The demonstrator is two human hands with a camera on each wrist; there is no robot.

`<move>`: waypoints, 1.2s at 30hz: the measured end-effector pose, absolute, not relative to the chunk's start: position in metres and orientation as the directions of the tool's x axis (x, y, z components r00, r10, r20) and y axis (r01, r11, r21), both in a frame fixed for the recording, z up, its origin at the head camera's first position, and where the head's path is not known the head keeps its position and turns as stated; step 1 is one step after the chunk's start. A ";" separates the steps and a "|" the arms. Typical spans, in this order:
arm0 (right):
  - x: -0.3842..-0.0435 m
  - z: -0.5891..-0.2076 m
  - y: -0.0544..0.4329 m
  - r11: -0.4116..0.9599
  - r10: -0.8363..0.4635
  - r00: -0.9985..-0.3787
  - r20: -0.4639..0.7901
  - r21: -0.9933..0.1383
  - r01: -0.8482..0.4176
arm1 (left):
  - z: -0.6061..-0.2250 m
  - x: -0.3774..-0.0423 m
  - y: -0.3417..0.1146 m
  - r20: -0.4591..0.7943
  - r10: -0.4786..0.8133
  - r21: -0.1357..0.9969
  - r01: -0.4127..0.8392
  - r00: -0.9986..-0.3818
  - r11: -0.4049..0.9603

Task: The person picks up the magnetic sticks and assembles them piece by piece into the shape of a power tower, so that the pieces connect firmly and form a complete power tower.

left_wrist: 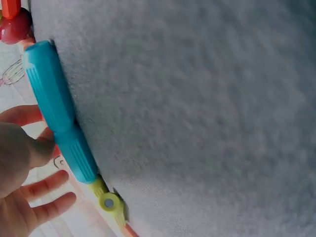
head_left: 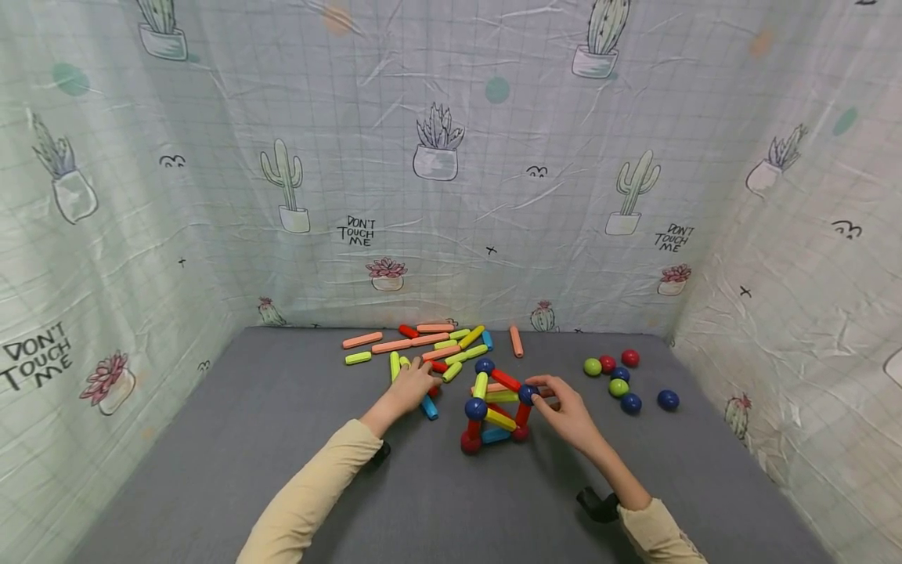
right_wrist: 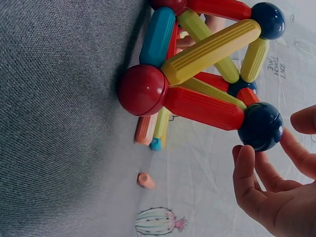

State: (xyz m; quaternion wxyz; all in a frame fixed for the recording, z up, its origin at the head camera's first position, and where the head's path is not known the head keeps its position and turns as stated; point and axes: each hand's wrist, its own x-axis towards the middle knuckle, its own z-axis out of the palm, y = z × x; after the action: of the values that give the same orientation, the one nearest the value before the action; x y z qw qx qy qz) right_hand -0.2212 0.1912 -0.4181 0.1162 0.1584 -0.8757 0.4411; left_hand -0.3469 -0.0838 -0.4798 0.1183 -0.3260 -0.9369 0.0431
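A frame of magnetic rods and balls (head_left: 501,421) stands on the grey table, red balls at its lower front corners and blue balls along the top. My right hand (head_left: 569,415) holds the blue ball (right_wrist: 260,126) at the upper right corner, fingertips around it. A yellow rod (right_wrist: 212,52) slants across that side. Left of the frame, my left hand (head_left: 411,385) reaches into the loose rods, fingertips by red pieces. In the left wrist view, blue rods (left_wrist: 52,86) cover those fingertips, and I cannot tell whether they grip a piece.
Loose orange, green, yellow, red and blue rods (head_left: 411,342) lie along the back of the table (head_left: 232,454), one orange rod (head_left: 517,341) apart. Several loose balls (head_left: 618,387) sit at the right. A printed curtain (head_left: 451,211) hangs behind and at both sides.
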 end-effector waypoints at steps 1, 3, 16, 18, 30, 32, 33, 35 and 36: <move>-0.219 -0.415 0.190 0.561 -0.178 -0.922 0.344 -0.734 -0.382 | -0.479 -0.347 -0.084 0.194 0.627 -0.158 0.607 -0.755 0.779; -0.215 -0.411 0.188 0.567 -0.182 -0.920 0.348 -0.727 -0.388 | -0.479 -0.347 -0.085 0.205 0.639 -0.163 0.618 -0.741 0.769; -0.232 -0.431 0.199 0.536 -0.205 -0.911 0.357 -0.738 -0.410 | -0.455 -0.320 -0.074 0.583 0.605 -0.104 0.689 -0.542 0.718; -0.232 -0.431 0.199 0.536 -0.203 -0.913 0.353 -0.741 -0.405 | -0.444 -0.307 -0.064 0.647 0.563 -0.026 0.724 -0.514 0.690; -0.215 -0.409 0.189 0.543 -0.195 -0.910 0.367 -0.732 -0.412 | -0.431 -0.251 -0.011 0.693 0.611 0.022 0.858 -0.383 0.513; -0.215 -0.409 0.189 0.541 -0.199 -0.909 0.366 -0.733 -0.413 | -0.436 -0.251 -0.010 0.687 0.617 -0.013 0.842 -0.385 0.540; -0.214 -0.409 0.189 0.539 -0.199 -0.909 0.366 -0.734 -0.413 | -0.438 -0.251 -0.009 0.685 0.618 -0.022 0.836 -0.386 0.548; -0.214 -0.410 0.189 0.540 -0.193 -0.911 0.364 -0.736 -0.409 | -0.440 -0.252 -0.008 0.681 0.621 -0.039 0.827 -0.389 0.561; -0.214 -0.409 0.189 0.540 -0.190 -0.913 0.361 -0.738 -0.405 | -0.440 -0.253 -0.007 0.678 0.621 -0.049 0.819 -0.393 0.572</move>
State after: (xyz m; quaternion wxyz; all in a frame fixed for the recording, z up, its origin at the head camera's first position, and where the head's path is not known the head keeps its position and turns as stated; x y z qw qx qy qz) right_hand -0.2141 0.1886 -0.4093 0.1198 0.1710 -0.8693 0.4479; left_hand -0.2527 -0.0069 -0.4400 0.3334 -0.4384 -0.8214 -0.1482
